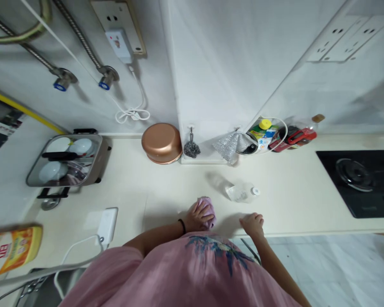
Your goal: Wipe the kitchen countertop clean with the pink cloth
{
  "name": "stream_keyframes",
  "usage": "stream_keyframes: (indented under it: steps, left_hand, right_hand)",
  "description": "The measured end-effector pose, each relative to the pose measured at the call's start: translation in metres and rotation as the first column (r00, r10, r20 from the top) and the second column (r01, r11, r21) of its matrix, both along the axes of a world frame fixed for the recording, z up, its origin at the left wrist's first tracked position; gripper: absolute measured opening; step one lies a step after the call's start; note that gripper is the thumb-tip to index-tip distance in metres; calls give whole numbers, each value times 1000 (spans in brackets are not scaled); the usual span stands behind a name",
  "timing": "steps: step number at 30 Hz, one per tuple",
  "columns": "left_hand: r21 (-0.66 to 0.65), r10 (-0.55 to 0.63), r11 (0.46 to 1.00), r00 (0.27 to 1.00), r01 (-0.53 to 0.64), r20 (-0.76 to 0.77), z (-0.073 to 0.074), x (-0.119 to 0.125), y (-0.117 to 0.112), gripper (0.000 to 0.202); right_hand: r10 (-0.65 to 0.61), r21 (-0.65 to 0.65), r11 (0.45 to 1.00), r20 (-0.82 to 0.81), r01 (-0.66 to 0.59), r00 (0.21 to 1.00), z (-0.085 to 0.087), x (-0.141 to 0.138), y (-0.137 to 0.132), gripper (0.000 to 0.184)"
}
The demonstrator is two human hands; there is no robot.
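My left hand [196, 216], with a black band on the wrist, presses flat on a pink cloth [207, 208] lying on the cream countertop [153, 187]; its fingers are spread over the cloth. My right hand [252, 223] rests at the counter's front edge with fingers curled, and nothing shows in it. A clear plastic bottle [240, 192] with a white cap lies on its side just beyond the two hands.
A copper-coloured pot [161, 143], a steel scourer [191, 148] and a silvery cloth [228, 146] sit by the wall. Bottles and packets [277, 135] stand to the right, a black hob [361, 181] beyond. A lidded pan with bowls [67, 160], a white adapter [108, 224] and a yellow packet [13, 249] are left.
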State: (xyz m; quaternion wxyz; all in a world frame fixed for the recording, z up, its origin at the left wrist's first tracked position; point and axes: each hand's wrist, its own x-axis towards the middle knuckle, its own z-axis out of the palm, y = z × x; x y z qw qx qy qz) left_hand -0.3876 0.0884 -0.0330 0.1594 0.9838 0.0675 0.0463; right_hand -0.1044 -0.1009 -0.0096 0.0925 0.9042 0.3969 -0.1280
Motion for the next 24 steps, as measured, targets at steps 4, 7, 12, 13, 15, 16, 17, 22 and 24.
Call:
stream_keyframes:
  steps: [4,7,12,13,15,16,17,22,24]
  left_hand:
    - [1,80,997,997,-80,-16,10,48,35,70]
    - [-11,186,982,979,-188,-89,16,96,70,71]
    - [-56,268,957,943,-283,-197,25,161,121,70]
    - [-67,284,950,934,-304,-215,26,168,126,70]
    - [-84,310,937,919,-338,-242,27,178,130,70]
    - [-87,318,933,914,-349,-250,27,179,128,70]
    - [-88,324,931,912,-355,-253,27,179,124,71]
    - [-54,259,960,946,-274,-193,18,148,66,76]
    - [-32,190,980,971,-197,-144,12,126,34,77]
  right_hand:
    - [-36,-75,996,88,43,995,-5,0,-2,85]
    - [-80,-68,994,72,85,994,-6,-1,-2,87]
    - [-115,-54,992,6,115,993,-3,-2,-3,82]
    - [-120,-45,992,-5,119,993,-2,-2,-3,82]
    - [-127,-24,992,-27,126,992,0,-1,-3,80]
    - [-132,-13,991,-39,132,990,1,-1,-3,80]
    - [-141,-5,990,-50,141,989,2,-1,-2,80]
    - [-215,-21,977,-94,214,972,3,0,0,91]
    - [-223,-23,975,-97,222,970,1,0,0,92]
